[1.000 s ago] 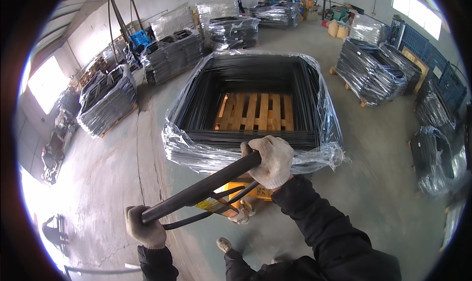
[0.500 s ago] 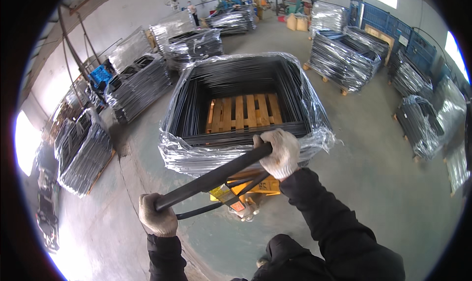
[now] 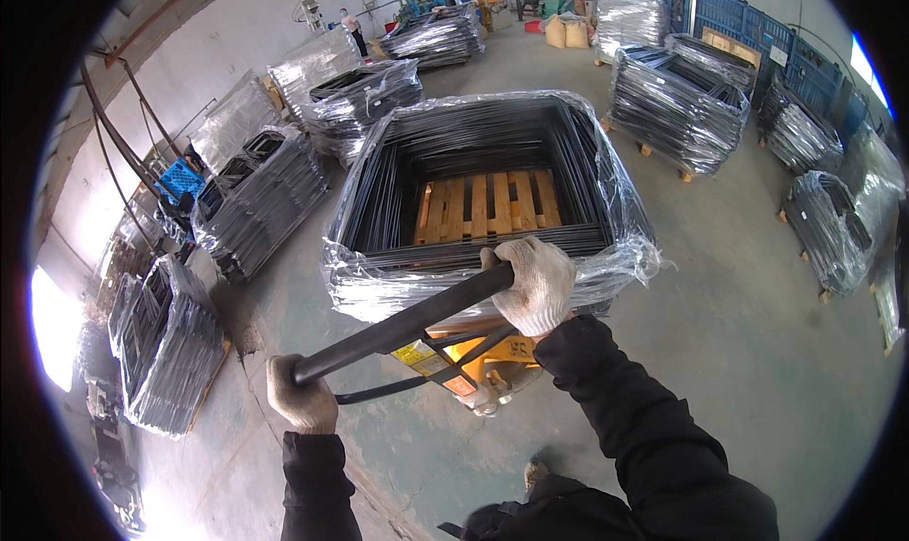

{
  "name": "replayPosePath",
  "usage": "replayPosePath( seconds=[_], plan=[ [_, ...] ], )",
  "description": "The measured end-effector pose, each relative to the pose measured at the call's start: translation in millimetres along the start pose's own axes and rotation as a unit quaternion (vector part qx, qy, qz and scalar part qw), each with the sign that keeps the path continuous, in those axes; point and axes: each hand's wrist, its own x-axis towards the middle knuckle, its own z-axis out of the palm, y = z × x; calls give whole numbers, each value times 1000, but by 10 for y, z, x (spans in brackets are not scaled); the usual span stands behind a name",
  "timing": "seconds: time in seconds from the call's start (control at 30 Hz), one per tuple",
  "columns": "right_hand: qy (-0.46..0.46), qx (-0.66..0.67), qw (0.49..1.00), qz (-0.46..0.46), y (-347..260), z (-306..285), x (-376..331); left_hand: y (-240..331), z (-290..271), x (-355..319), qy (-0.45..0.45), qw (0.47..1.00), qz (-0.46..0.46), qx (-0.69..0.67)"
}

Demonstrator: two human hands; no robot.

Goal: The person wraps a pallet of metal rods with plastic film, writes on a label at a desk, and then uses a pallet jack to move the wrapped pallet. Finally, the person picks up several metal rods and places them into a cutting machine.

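Note:
Both gloved hands grip the black handle bar (image 3: 407, 323) of a yellow pallet jack (image 3: 473, 361). My left hand (image 3: 301, 394) closes around the bar's left end, low and near me. My right hand (image 3: 532, 281) holds the bar's right end, higher up, right against the load. The jack sits under a wooden pallet (image 3: 488, 202) stacked with black metal frames (image 3: 379, 191) wrapped in clear plastic film (image 3: 625, 248). The pallet's slats show through the open middle of the frames. The jack's forks are hidden below the load.
Several more film-wrapped stacks of metal frames stand around on the concrete floor: left (image 3: 260, 200), lower left (image 3: 166, 352), back (image 3: 365, 91), right (image 3: 677, 96) and far right (image 3: 833, 219). A person (image 3: 352, 30) stands far back. My shoe (image 3: 535, 470) shows below.
The view has swung left and the loaded pallet sits more central and larger. Both hands keep the same grip on the handle bar.

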Motion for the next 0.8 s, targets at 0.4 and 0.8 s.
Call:
replayPosePath(
  seconds=[0.4,0.8],
  plan=[
    [66,-49,996,18,1881,1970,1362,-1021,2806,1789,-11,995,-26,-96],
    [74,-107,987,97,4068,3797,2948,-1613,5734,3688,-93,992,-4,-80]
  ],
)
